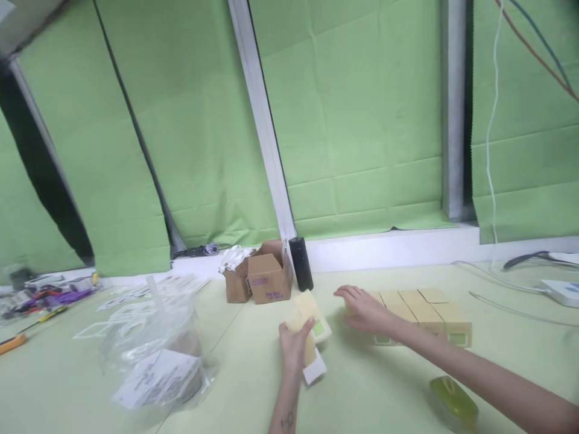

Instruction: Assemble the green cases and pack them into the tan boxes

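My left hand [295, 345] is closed on a small beige box [309, 306] with a green label on one end. A white flap [315, 369] sticks out below, by my fingers. To the right, my right hand [365, 310] reaches over the left end of a row of similar beige boxes [414, 310]. Its fingers are stretched out toward the left, and no object shows in them. Part of the row's left end is hidden behind this hand. Green labels show on the front ends of some boxes.
A green computer mouse [455, 401] lies below my right forearm. At the back stand an open cardboard carton [269, 280] and a black cylinder [301, 263]. Clear plastic bags with a printed sheet [158, 377] lie left. A white device [563, 292] with cables sits right.
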Motion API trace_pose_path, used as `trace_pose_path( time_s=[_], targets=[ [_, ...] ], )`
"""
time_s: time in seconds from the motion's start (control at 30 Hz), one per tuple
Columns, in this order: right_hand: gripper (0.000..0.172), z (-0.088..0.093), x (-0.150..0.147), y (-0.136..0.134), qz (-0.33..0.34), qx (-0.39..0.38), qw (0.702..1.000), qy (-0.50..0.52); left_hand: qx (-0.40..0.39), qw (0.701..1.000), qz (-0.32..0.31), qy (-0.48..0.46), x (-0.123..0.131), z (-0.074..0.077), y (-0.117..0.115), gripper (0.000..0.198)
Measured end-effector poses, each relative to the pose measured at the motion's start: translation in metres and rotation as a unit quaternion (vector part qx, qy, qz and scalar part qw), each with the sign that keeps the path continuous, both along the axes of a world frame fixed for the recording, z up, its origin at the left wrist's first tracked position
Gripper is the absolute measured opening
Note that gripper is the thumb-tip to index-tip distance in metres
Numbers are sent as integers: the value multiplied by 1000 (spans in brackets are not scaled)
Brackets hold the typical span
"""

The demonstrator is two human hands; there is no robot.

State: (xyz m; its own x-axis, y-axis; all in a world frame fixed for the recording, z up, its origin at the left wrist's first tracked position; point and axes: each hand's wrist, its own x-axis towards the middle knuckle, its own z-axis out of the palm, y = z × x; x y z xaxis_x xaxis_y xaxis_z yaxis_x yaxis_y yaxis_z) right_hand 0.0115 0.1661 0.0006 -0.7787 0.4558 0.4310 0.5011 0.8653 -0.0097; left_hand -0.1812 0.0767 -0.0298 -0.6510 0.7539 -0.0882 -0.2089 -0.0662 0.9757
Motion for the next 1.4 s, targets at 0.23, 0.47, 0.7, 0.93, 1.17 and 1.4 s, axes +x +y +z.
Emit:
trace_pose_path(
  time_s=[0.23,0.47,0.7,0.93,1.17,1.4],
  targets=[
    [27,13,-4,35,-106,-76,990,-53,-145,927,86,337,-30,11,-12,80],
    [41,17,3,-23,-49,-26,998,31,56,863,-183,468,12,31,-26,80],
    [40,-11,21,-53,-11,49,994,101,39,807,-263,528,46,34,-38,71],
    [23,-19,43,-63,-21,73,986,150,48,784,-275,555,52,30,-39,63],
    [14,10,51,-78,-7,-46,994,101,76,785,-279,549,48,17,-33,43],
    [17,-3,42,-63,-40,15,993,107,108,812,-320,476,57,19,-32,37]
  ],
)
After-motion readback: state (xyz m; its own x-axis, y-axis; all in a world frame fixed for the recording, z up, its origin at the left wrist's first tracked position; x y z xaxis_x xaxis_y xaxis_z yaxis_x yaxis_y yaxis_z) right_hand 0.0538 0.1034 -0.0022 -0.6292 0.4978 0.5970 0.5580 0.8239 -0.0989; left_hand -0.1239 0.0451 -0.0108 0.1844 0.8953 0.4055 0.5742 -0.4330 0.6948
